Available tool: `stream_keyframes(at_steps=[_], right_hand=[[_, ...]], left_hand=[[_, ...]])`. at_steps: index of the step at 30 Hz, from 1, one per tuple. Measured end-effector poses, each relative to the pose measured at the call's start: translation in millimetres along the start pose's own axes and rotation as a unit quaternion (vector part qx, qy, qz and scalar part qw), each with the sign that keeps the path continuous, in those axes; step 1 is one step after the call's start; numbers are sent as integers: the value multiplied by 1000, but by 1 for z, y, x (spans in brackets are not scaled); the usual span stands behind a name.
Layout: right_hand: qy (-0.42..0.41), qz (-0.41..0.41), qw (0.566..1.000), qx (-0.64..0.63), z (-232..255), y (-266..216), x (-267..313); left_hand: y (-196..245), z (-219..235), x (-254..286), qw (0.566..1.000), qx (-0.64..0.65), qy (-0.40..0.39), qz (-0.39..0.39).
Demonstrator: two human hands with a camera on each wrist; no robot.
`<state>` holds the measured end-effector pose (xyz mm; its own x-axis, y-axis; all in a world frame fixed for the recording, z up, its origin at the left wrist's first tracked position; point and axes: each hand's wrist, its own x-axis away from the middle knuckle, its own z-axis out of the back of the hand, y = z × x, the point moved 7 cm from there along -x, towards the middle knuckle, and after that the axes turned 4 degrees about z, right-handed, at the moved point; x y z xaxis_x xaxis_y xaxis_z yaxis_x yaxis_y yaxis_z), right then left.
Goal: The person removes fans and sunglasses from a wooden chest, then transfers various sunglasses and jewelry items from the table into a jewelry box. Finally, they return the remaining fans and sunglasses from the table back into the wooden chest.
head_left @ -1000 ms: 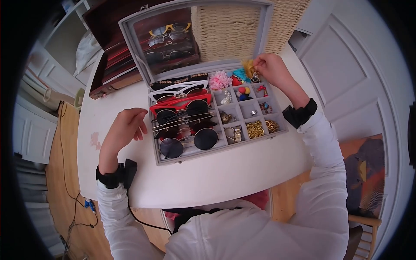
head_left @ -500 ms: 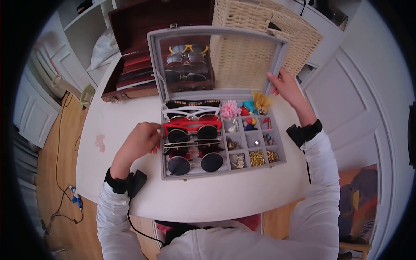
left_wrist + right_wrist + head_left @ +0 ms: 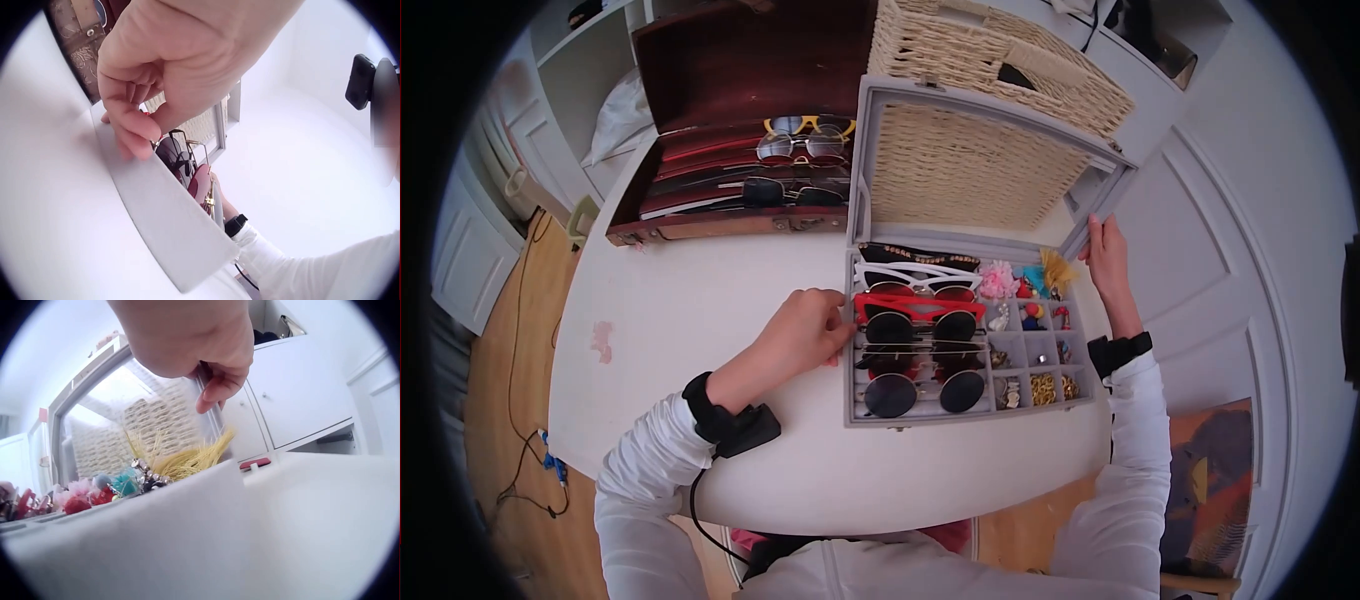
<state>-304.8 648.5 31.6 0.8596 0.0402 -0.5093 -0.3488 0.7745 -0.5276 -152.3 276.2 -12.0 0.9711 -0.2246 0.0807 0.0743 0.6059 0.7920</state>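
Note:
A grey display box on the table holds several sunglasses on its left. Small compartments on its right hold gold chains, a pink flower, a yellow tassel and other trinkets. Its see-through lid stands raised at the back. At the left side, my left hand pinches the box wall, its fingers outside and thumb at the rim. My right hand grips the right edge of the lid, fingers curled round the frame in the right wrist view.
Behind to the left lies an open brown case holding glasses. A woven basket stands behind the lid. White table surface extends left of the box. A cable hangs from the left wrist camera.
The right hand has left the yellow tassel and taken hold of the lid's edge. The left hand has come to the box's side. The box has shifted right, uncovering more of the brown case.

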Motion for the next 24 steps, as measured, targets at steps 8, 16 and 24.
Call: stream_keyframes(at_steps=[8,16,24], right_hand=[[10,-9,1000,4,4,15,-16],[-31,-33,999,5,3,14,-17],[-66,-41,997,3,-3,15,-23]], left_hand=[[3,-12,-25,999,-21,21,28],[-3,-14,-26,999,-11,-3,42],[-3,-17,-22,999,-39,-23,29]])
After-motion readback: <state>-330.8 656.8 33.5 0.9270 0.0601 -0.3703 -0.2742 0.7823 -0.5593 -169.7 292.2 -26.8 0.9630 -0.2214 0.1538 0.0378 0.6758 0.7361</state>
